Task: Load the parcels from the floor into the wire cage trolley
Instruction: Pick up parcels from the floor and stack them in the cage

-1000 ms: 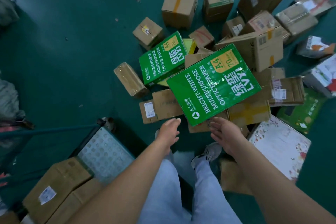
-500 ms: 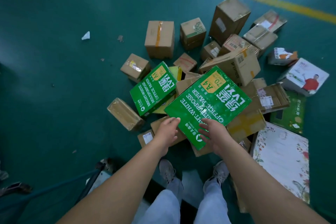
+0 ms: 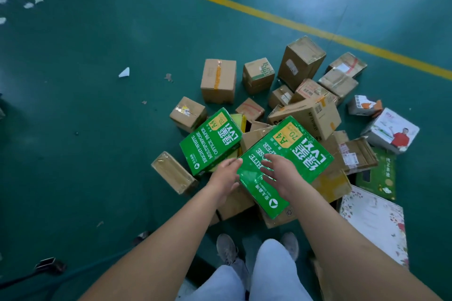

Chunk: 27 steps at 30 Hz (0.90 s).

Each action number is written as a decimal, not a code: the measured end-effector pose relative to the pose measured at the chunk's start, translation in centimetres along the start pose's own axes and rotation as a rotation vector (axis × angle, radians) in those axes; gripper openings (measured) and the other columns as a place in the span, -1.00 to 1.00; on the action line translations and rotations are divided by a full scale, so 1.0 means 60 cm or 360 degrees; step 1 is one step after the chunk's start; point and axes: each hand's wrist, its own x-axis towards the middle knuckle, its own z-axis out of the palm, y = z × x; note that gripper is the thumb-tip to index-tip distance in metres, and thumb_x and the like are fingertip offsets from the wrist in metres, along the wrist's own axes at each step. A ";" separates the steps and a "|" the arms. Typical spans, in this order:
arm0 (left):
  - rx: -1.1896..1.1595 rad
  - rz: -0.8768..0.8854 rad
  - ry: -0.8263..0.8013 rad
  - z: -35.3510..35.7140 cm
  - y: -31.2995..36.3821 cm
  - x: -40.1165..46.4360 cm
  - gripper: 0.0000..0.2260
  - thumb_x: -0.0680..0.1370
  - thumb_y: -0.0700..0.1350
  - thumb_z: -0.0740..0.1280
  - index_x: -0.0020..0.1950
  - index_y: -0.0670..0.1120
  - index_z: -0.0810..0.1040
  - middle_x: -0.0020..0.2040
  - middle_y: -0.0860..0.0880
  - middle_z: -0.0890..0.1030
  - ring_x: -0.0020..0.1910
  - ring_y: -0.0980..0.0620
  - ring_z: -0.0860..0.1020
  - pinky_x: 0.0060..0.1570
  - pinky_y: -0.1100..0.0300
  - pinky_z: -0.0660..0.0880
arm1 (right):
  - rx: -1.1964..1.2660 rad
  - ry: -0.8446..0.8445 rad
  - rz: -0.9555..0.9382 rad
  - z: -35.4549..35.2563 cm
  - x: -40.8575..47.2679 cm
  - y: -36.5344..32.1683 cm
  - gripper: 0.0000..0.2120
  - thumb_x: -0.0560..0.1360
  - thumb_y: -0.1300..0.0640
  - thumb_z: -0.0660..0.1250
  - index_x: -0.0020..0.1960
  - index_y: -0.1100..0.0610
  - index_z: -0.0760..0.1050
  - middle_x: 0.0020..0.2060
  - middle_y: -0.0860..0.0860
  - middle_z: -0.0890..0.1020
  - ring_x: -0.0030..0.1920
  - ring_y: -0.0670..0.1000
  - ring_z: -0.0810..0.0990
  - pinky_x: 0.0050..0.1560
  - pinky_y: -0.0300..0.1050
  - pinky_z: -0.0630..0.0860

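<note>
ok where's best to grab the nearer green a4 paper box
Probably by its two long side edges, one hand per side from above: the nearer green paper box lies broad, flat and tilted on the heap. The left hand is at one edge; the right hand hovers over the top.

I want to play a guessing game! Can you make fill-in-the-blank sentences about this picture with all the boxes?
1. Both hands reach for the nearer ____ paper box.
2. The right hand lies flat on the box's ____ face.
3. The left hand touches the box's ____ edge.
4. The line painted on the floor is ____.

Missing words: green; top; left; yellow
</note>
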 end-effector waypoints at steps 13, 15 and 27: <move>-0.0222 0.0161 0.0332 -0.189 0.111 -0.036 -0.67 0.69 0.08 0.26 0.41 -0.01 0.48 0.34 0.01 0.52 0.27 -0.06 0.52 0.28 0.04 0.50 | -0.0215 -0.0305 -0.0005 0.212 -0.022 -0.101 -0.64 0.69 0.09 0.22 0.46 0.15 0.43 0.35 0.09 0.57 0.20 0.06 0.59 0.08 -0.04 0.52; -0.0240 0.0203 0.0408 -0.222 0.137 -0.047 -0.68 0.69 0.07 0.26 0.41 -0.01 0.47 0.39 0.00 0.50 0.29 -0.08 0.51 0.28 0.05 0.49 | -0.0285 -0.0438 -0.0025 0.244 -0.032 -0.119 -0.61 0.73 0.15 0.10 0.53 0.16 0.36 0.44 0.10 0.49 0.39 0.10 0.50 0.23 -0.02 0.47; -0.0422 0.0244 0.0462 -0.465 0.271 0.052 -0.59 0.69 0.08 0.26 0.51 -0.01 0.40 0.44 0.01 0.46 0.29 -0.08 0.51 0.30 0.01 0.50 | -0.0439 -0.0518 -0.0028 0.500 0.023 -0.208 -0.67 0.69 0.09 0.21 0.42 0.11 0.46 0.18 0.02 0.63 0.23 0.06 0.59 0.26 0.00 0.52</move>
